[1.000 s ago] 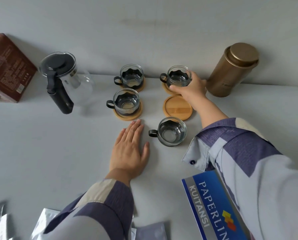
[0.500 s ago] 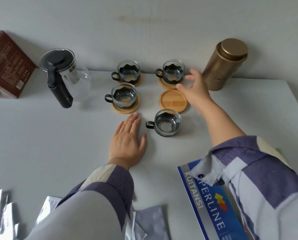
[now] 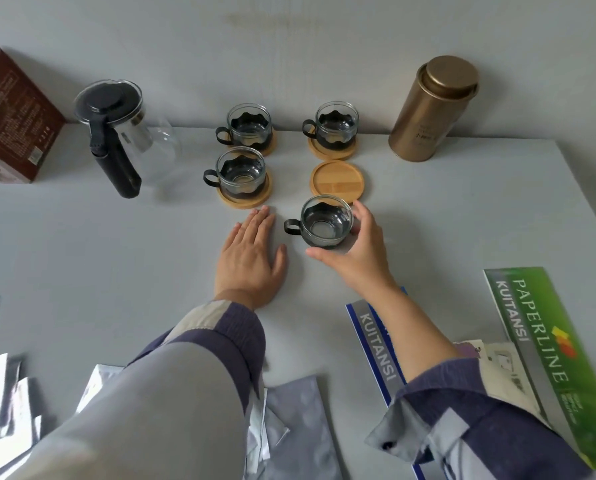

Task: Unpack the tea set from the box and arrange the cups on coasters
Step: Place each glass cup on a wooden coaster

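While the right hand (image 3: pixel 355 251) cups a glass cup (image 3: pixel 326 225), booklets (image 3: pixel 539 327) read "PAPERLINE KUITANSI".

**Three cups on coasters, one cup beside a bare coaster**

In front of you, three glass cups in black holders with handles pointing left stand upright on round wooden coasters: back left cup (image 3: pixel 249 127), back right cup (image 3: pixel 335 125), front left cup (image 3: pixel 240 172). A bare coaster (image 3: pixel 337 179) lies front right. Just below it, the fourth cup (image 3: pixel 326 223) stands upright on the tabletop (image 3: pixel 116 254). A brown box (image 3: pixel 11 116) sits far left.
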The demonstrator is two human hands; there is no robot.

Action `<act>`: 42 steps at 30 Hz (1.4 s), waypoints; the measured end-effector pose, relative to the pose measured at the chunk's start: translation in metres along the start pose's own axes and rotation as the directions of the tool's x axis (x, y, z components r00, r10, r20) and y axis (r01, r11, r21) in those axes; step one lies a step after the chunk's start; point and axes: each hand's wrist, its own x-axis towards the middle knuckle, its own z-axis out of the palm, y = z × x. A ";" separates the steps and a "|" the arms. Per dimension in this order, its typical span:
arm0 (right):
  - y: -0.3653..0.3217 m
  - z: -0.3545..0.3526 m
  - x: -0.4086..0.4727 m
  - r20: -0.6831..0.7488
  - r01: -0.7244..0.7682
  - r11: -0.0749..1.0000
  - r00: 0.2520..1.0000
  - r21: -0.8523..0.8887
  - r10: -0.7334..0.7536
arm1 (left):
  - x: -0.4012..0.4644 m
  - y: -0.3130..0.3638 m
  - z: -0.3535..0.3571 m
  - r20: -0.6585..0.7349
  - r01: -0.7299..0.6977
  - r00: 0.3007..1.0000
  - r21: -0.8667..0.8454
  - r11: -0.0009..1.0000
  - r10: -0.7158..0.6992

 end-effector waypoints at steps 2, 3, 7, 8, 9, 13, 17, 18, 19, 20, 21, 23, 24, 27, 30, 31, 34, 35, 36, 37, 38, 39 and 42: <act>-0.002 0.006 -0.001 -0.060 0.021 0.996 0.998 -0.085 -0.026 | 0.000 0.000 0.000 -0.005 -0.001 1.000 -0.001 1.000 0.001; -0.002 0.010 -0.002 -0.089 0.028 0.993 0.995 -0.114 -0.038 | 0.000 0.000 0.000 -0.007 -0.001 1.000 -0.001 1.000 0.001; 0.000 0.019 -0.001 -0.185 0.034 0.985 0.981 -0.167 -0.065 | 0.000 0.000 0.000 -0.007 0.001 1.000 0.000 1.000 -0.001; 0.000 0.020 -0.001 -0.188 0.034 0.984 0.980 -0.176 -0.068 | 0.000 0.000 0.000 -0.009 0.000 1.000 -0.006 1.000 0.000; 0.001 0.020 0.000 -0.186 0.037 0.983 0.980 -0.181 -0.071 | 0.000 0.000 0.000 -0.011 0.000 1.000 -0.013 1.000 0.000; -0.002 0.015 0.002 -0.162 0.037 0.990 0.985 -0.135 -0.059 | 0.000 -0.001 -0.001 -0.007 -0.001 1.000 -0.016 1.000 0.001; -0.011 0.001 0.017 -0.169 0.049 0.997 0.984 -0.062 -0.058 | -0.001 -0.001 -0.001 -0.003 -0.006 1.000 -0.018 1.000 0.006; -0.014 -0.003 0.024 -0.168 0.045 0.997 0.984 -0.055 -0.054 | 0.000 -0.001 -0.001 -0.003 -0.007 1.000 -0.019 1.000 0.007; -0.016 -0.006 0.032 -0.171 0.040 0.998 0.984 -0.047 -0.047 | -0.001 -0.001 -0.002 -0.003 -0.007 1.000 -0.019 1.000 0.007; -0.017 -0.008 0.040 -0.179 0.036 0.999 0.983 -0.036 -0.042 | -0.001 -0.001 -0.003 -0.003 -0.005 1.000 -0.017 1.000 0.005; -0.019 -0.010 0.047 -0.189 0.033 0.999 0.981 -0.027 -0.038 | 0.000 -0.001 -0.003 -0.002 -0.004 1.000 -0.015 1.000 0.004; -0.020 -0.010 0.061 -0.203 0.023 0.999 0.979 -0.028 -0.028 | 0.000 -0.001 -0.003 0.000 -0.004 1.000 -0.014 1.000 0.004; -0.021 -0.010 0.068 -0.206 0.014 0.999 0.978 -0.036 -0.021 | 0.000 -0.001 -0.003 -0.001 -0.004 1.000 -0.015 1.000 0.004; -0.021 -0.006 0.084 -0.209 -0.009 0.998 0.978 -0.062 -0.004 | 0.001 -0.001 -0.003 -0.004 -0.003 1.000 -0.013 1.000 0.003; -0.017 0.000 0.091 -0.202 -0.034 0.995 0.979 -0.099 0.013 | 0.001 -0.001 -0.004 0.001 -0.002 1.000 -0.014 1.000 0.002; -0.016 0.001 0.091 -0.202 -0.042 0.994 0.979 -0.105 0.020 | 0.001 -0.001 -0.004 0.004 0.000 1.000 -0.016 1.000 0.001; -0.011 0.004 0.089 -0.197 -0.029 0.990 0.980 -0.139 0.001 | 0.001 -0.001 -0.005 0.009 0.000 1.000 -0.017 1.000 0.000; -0.009 0.004 0.089 -0.186 -0.023 0.987 0.983 -0.161 -0.007 | 0.001 -0.001 -0.005 0.011 0.000 1.000 -0.015 1.000 0.000; -0.007 0.004 0.089 -0.171 -0.024 0.983 0.985 -0.182 -0.008 | 0.001 -0.001 -0.005 0.013 0.002 1.000 -0.013 1.000 -0.001; -0.006 0.004 0.089 -0.160 -0.029 0.980 0.987 -0.198 -0.003 | 0.001 -0.001 -0.005 0.016 0.004 1.000 -0.014 1.000 -0.003; -0.005 0.005 0.089 -0.156 -0.035 0.977 0.988 -0.209 0.002 | 0.001 -0.001 -0.005 0.018 0.005 1.000 -0.018 1.000 -0.005; -0.005 0.005 0.089 -0.157 -0.039 0.975 0.988 -0.218 0.005 | 0.001 -0.001 -0.006 0.019 0.006 1.000 -0.025 1.000 -0.006; -0.003 0.007 0.082 -0.164 -0.057 0.968 0.986 -0.246 0.016 | 0.002 -0.001 -0.006 0.029 0.002 1.000 -0.022 1.000 -0.001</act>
